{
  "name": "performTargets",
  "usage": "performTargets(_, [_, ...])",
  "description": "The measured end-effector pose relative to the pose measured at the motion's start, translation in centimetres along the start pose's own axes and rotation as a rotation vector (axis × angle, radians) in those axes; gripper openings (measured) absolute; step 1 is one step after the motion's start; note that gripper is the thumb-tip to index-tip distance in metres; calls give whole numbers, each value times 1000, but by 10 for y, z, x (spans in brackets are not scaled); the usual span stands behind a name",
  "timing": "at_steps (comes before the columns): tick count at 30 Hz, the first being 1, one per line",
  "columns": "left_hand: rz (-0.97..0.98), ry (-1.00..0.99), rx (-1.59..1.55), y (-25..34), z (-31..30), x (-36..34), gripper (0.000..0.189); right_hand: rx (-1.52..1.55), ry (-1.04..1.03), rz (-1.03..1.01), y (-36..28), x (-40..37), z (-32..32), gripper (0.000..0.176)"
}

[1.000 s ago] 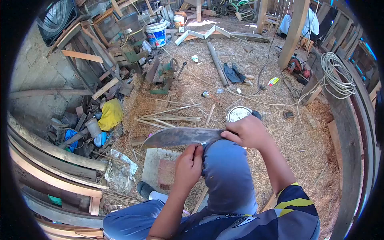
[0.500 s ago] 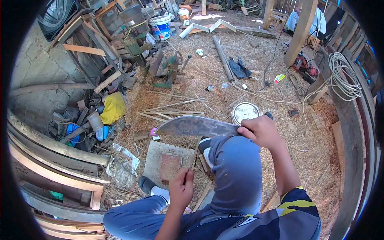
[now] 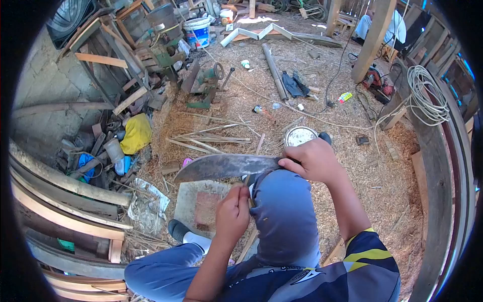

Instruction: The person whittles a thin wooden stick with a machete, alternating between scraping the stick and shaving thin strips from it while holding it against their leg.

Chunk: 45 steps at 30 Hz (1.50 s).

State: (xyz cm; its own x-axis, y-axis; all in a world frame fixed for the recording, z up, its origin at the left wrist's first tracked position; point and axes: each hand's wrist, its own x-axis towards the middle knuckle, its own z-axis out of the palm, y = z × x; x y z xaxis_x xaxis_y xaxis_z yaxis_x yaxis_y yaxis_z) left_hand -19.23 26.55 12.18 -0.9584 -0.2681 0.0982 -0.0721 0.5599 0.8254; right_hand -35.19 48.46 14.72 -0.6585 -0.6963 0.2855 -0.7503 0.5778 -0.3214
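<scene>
My right hand (image 3: 313,160) is wrapped round the handle of a machete (image 3: 221,167), just above my bent knee. Its broad, dark, stained blade points left across the view. My left hand (image 3: 232,210) is closed in a pinch on a thin wooden stick (image 3: 246,180), close below the blade. Most of the stick is hidden by the fingers, and its upper end meets the blade's lower edge in this view. Under the blade's left half, a concrete slab (image 3: 187,204) with a reddish square patch lies on the ground beside my foot (image 3: 180,230).
Thin wood strips (image 3: 214,140) lie on the shavings ahead. Beyond my knee stands a round white lid (image 3: 300,137). Planks (image 3: 75,216) are stacked at left, with a yellow cloth (image 3: 136,134) nearby. Coiled cable (image 3: 427,95) hangs at right; a person (image 3: 395,27) sits at the back.
My right hand has brought the machete left and slightly down. My left hand has risen towards the blade, so less of the stick shows. The whole view has shifted a little.
</scene>
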Motion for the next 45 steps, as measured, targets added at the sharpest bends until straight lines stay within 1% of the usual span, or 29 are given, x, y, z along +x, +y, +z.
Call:
performTargets(4, [-66, 11, 16, -28, -11, -37, 16, 40, -39, 85, 8, -10, -3, 45])
performTargets(7, [-60, 36, 2, -32, -7, -40, 13, 48, -66, 122, 10, -12, -4, 43])
performTargets(10, [-59, 28, -86, -7, 2, -10, 14, 23, -34, 63, 6, -7, -3, 44])
performTargets(13, [103, 101, -70, 11, 12, 21, 15, 7, -27, 22, -1, -1, -2, 45])
performTargets(14, [72, 65, -37, 19, 9, 26, 16, 5, -24, 7, -2, 1, -2, 45])
performTargets(17, [141, 90, -52, 10, 12, 27, 16, 2, -18, -21, -5, 4, -3, 45])
performTargets(20, [62, 76, -69, 5, 6, 5, 15, 30, -26, 25, -3, 0, -3, 43])
performTargets(23, [-11, 44, -44, -26, -3, -31, 14, 74, -19, 73, 8, -9, 2, 41])
performTargets(25, [-46, 30, -70, -36, -3, -40, 15, 96, -23, 93, 11, -11, 2, 40])
performTargets(26, [-66, 26, -85, -39, -4, -43, 16, 90, -17, 92, 12, -12, 2, 40])
performTargets(28, [-73, 17, -77, -22, -4, -30, 18, 75, -23, 74, 9, -10, 2, 41])
performTargets(29, [-68, 12, -73, -13, -2, -17, 19, 65, -28, 61, 7, -7, 1, 41])
performTargets(32, [60, 89, -115, 7, 9, 15, 20, 31, -26, 19, -2, 1, -1, 43])
performTargets(35, [166, 64, -25, 6, 9, 33, 19, 28, -18, -19, -6, 6, 0, 45])
performTargets(36, [167, 56, -33, 6, 8, 33, 18, 28, -13, -25, -7, 7, -1, 45])
performTargets(38, [158, 34, -47, 7, 4, 29, 17, 36, -7, -23, -8, 7, 1, 44])
performTargets(41, [89, 39, -44, 7, -6, 4, 17, 54, -6, 10, -2, 1, 2, 42])
performTargets(44, [-41, 27, -12, -19, -16, -30, 15, 89, -4, 85, 6, -9, 2, 41])
performTargets(45, [-48, 24, -17, -24, -16, -33, 15, 107, -11, 116, 10, -12, 2, 40])
